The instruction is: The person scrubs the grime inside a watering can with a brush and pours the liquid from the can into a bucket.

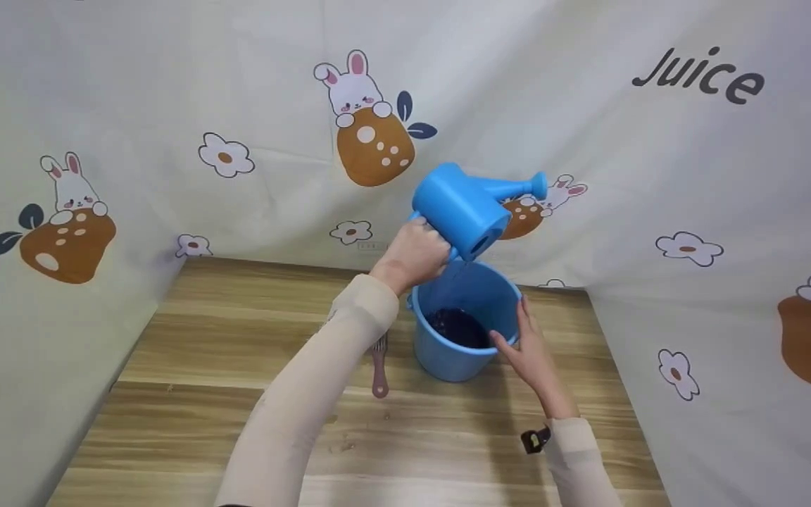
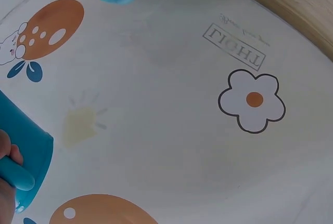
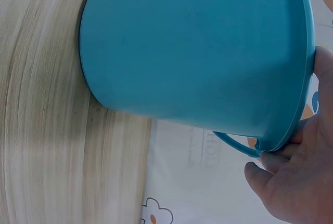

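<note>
A blue watering can (image 1: 458,208) is tipped over the blue bucket (image 1: 448,362), its opening downward and its spout pointing right. My left hand (image 1: 416,253) grips its handle, which also shows beside the fingers in the left wrist view. A thin trickle falls from the can's opening into the bucket. Dark contents (image 1: 458,327) cover the bucket's bottom; whether liquid or soil, I cannot tell. My right hand (image 1: 529,352) holds the bucket's right rim, thumb over the edge. In the right wrist view, fingers (image 3: 276,161) lie near the bucket's handle joint.
Left of the bucket, a small fork with a pinkish handle (image 1: 379,377) lies on the wooden table (image 1: 236,331), partly hidden by the left arm. Small crumbs or drops dot the table's front. Pale printed cloth (image 1: 272,204) hangs behind and along both sides.
</note>
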The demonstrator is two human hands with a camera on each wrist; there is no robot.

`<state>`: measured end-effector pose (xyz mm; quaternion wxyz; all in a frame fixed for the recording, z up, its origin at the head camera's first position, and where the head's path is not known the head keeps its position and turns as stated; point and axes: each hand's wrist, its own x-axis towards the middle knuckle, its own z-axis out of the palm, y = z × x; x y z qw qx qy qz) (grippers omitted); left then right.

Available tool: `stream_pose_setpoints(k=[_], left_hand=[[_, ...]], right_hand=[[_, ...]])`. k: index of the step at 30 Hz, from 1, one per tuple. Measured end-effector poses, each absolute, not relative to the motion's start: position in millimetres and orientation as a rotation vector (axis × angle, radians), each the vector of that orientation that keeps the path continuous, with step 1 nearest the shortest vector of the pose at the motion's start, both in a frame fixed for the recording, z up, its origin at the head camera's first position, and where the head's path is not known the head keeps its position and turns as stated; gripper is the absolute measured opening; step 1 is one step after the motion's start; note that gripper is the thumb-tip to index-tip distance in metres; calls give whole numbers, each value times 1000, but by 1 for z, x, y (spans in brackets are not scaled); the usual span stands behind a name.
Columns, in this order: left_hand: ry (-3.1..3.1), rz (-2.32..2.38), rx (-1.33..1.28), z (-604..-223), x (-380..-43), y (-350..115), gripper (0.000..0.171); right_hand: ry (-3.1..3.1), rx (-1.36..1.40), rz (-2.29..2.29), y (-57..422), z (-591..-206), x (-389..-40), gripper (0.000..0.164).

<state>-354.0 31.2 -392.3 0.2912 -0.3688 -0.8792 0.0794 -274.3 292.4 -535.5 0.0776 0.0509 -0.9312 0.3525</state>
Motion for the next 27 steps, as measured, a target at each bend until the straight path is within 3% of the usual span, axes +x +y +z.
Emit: stream_pose_setpoints(k=[27], left_hand=[[-2303,253,-1001,-394,-353,35,35]], right_hand=[[-2788,160,1096,292,-534,-273,85]])
